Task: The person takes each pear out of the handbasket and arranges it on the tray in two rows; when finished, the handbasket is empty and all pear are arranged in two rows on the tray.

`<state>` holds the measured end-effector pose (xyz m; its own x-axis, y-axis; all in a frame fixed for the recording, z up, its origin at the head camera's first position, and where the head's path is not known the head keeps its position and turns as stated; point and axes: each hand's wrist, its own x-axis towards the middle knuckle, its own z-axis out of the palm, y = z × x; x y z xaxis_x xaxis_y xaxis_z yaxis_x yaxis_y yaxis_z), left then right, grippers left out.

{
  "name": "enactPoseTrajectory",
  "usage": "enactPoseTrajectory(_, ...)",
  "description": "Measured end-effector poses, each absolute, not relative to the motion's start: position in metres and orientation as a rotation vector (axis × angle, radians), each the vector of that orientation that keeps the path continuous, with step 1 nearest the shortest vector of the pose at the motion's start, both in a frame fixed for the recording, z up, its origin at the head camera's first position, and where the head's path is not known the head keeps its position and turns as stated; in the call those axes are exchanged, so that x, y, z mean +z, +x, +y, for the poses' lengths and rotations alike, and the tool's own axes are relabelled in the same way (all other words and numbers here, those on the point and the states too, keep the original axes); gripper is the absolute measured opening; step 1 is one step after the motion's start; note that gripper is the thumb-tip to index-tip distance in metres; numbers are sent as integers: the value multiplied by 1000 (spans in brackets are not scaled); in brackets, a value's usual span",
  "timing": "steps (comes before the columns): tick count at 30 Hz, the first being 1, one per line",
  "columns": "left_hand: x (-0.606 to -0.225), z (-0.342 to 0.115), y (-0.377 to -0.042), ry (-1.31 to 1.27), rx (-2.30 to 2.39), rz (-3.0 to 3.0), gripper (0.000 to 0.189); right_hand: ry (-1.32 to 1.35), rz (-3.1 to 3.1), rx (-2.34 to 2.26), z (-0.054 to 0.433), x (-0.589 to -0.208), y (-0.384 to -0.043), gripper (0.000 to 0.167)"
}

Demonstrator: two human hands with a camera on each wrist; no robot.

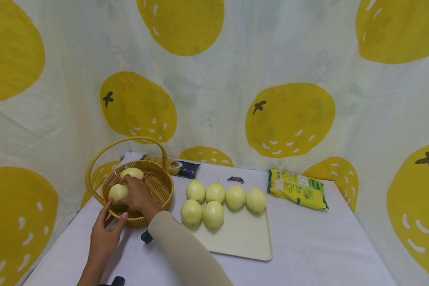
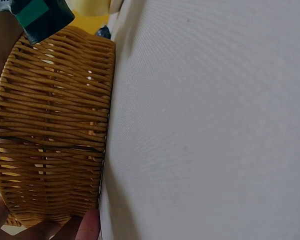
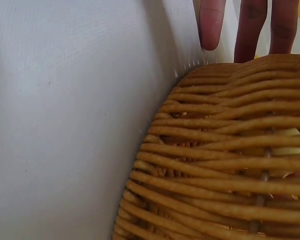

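Observation:
A brown wicker basket [image 1: 164, 178] with a tall arched handle stands at the table's left. Inside it, my right hand [image 1: 137, 194] grips a pale yellow pear [image 1: 118, 192] near the left wall. Another pear [image 1: 133, 173] lies just behind that one. My left hand [image 1: 105, 236] touches the outside of the basket at its near left. In the right wrist view its fingers [image 3: 212, 25] reach down straight against the weave; fingertips also show at the lower left of the left wrist view. The right fingers' far side is hidden.
Right of the basket, a cream tray [image 1: 243, 238] bears several pears [image 1: 213, 215] toward its back and left. A dark blue and gold packet [image 1: 182, 167] lies behind the basket. At the right back rests a yellow-green bag [image 1: 296, 188]. A small dark car-shaped item [image 1: 235, 180] lies behind the tray.

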<state>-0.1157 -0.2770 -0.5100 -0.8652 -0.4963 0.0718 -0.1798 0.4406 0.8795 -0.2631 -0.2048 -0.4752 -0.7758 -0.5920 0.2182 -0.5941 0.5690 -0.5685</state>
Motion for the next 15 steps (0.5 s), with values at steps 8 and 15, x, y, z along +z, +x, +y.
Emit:
enactPoseTrajectory(8,-512,-279,-117,589,-1391,-2378,86,1016,-2834,987,-204,-476,-261,71)
enactPoseTrajectory(15,-512,-279,-116,584,-1377,-2396,85,958,-2806,1083,-198,-471,-258,72)
